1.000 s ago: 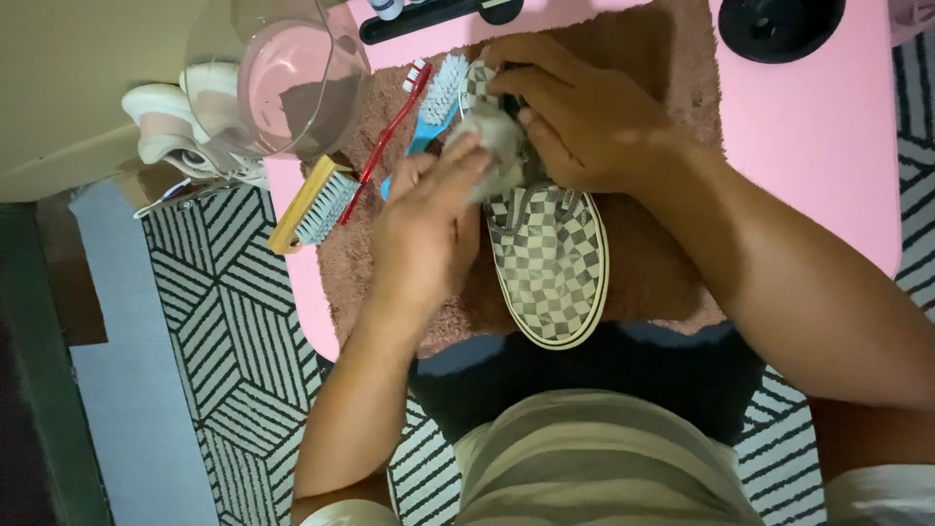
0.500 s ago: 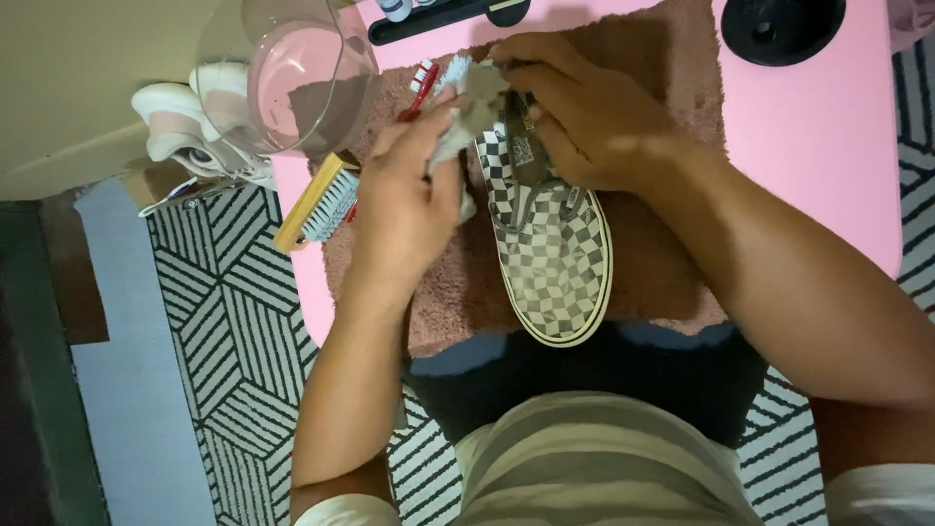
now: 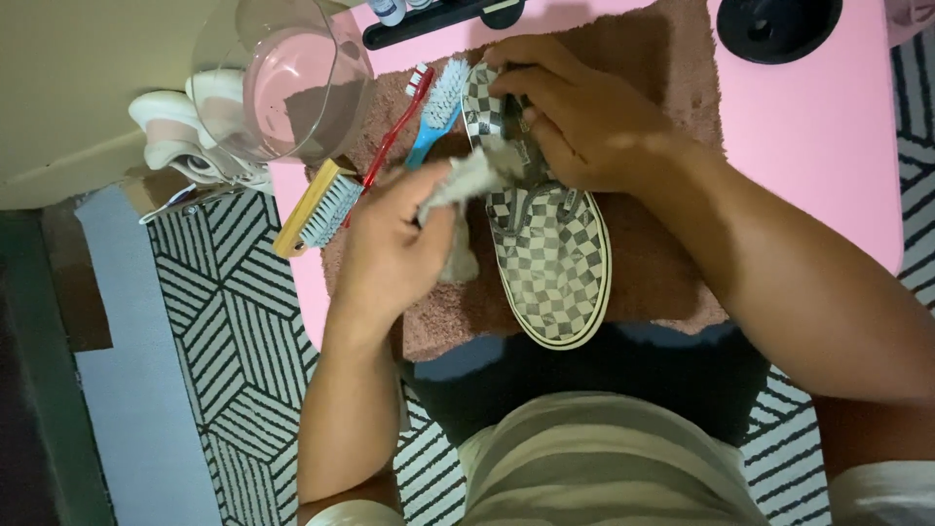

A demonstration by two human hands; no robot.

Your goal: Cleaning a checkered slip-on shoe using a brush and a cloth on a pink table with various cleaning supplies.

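Mostly grey-and-cream checkered slip-on shoe (image 3: 550, 263)

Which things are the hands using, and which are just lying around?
In use:
left hand
grey cloth
right hand
checkered shoe
brown towel

Lying about:
wooden brush
red toothbrush
blue brush
clear bowl
white sneakers

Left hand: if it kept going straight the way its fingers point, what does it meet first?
Probably the checkered slip-on shoe. The left hand holds a grey cloth angled up-right at the shoe's opening, where the right hand grips. Depth is unclear.
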